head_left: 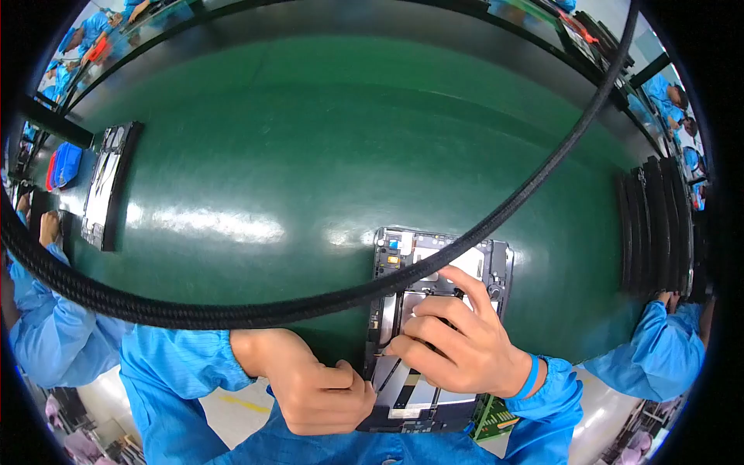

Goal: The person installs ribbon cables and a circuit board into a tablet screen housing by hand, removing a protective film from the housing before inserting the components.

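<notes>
An opened tablet [411, 395] lies close to me, its silver plates, black ribbon cables and small parts exposed. My left hand [322, 391] is closed at its lower left edge, fingers curled and their tips hidden. Over the tablet's middle, my right hand [465, 341] bends with its fingers apart. One fingertip touches near the left rim and another reaches toward the upper plates. The right thumb is hidden beneath the hand. A blue band [529, 377] circles my right wrist.
A thick black braided cable [341, 298] arcs across the view, passing in front of the tablet's upper part. On the green mat [294, 147], a similar opened device [108, 186] lies left. Black panels [657, 225] stand right. A green circuit board [494, 418] shows beside the tablet. Co-workers' sleeves [651, 356] flank me.
</notes>
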The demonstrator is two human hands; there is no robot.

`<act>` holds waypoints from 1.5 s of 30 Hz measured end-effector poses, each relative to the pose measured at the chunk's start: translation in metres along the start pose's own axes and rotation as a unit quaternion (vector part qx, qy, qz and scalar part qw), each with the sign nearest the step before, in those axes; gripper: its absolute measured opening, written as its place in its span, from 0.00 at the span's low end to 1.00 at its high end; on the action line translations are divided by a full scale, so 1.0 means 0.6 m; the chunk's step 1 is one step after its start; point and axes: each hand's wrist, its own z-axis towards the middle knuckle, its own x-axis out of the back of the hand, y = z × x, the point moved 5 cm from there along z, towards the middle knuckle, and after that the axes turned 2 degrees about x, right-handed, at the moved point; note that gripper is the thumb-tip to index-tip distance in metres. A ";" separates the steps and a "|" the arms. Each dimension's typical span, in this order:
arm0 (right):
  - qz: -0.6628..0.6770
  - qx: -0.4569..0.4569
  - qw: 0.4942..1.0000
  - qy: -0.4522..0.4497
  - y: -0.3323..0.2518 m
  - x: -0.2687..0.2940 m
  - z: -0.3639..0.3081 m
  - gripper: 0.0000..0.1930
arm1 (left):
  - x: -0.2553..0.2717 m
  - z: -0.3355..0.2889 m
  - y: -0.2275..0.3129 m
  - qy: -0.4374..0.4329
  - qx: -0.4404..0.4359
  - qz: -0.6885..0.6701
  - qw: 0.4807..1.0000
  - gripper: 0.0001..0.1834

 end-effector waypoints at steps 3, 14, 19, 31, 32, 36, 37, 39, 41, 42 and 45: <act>0.001 -0.003 1.000 0.030 0.000 -0.002 0.004 0.07 | 0.008 -0.004 -0.009 -0.009 -0.009 0.008 1.000 0.12; 0.064 -0.017 0.997 0.028 0.012 -0.019 0.005 0.07 | 0.025 -0.025 -0.033 -0.044 0.021 0.068 0.996 0.11; 0.071 -0.021 0.997 0.004 0.015 -0.020 0.003 0.07 | 0.023 -0.028 -0.032 -0.046 0.014 0.088 0.995 0.11; 0.079 -0.027 0.996 0.020 0.015 -0.017 0.009 0.08 | 0.023 -0.025 -0.038 -0.048 0.033 0.077 0.995 0.10; 0.096 -0.024 0.995 0.021 0.016 -0.016 0.009 0.08 | 0.024 -0.025 -0.039 -0.044 0.035 0.071 0.996 0.10; 0.125 -0.026 0.991 0.048 0.021 -0.013 0.010 0.08 | 0.020 -0.027 -0.040 -0.045 0.038 0.051 0.997 0.08; 0.147 -0.032 0.987 0.059 0.023 -0.011 0.013 0.08 | 0.017 -0.026 -0.039 -0.046 0.037 0.052 0.997 0.08; 0.168 -0.036 0.983 0.071 0.029 -0.009 0.018 0.08 | 0.016 -0.026 -0.048 -0.011 0.084 -0.018 0.996 0.06; 0.219 -0.043 0.972 0.071 0.038 -0.009 0.025 0.08 | 0.014 -0.028 -0.047 -0.015 0.079 -0.017 0.997 0.05; 0.217 -0.044 0.972 0.074 0.046 -0.010 0.028 0.08 | 0.011 -0.029 -0.048 -0.016 0.074 -0.019 0.997 0.04; 0.228 -0.057 0.969 0.071 0.068 -0.017 0.036 0.07 | 0.013 -0.032 -0.045 -0.013 0.069 -0.010 0.997 0.05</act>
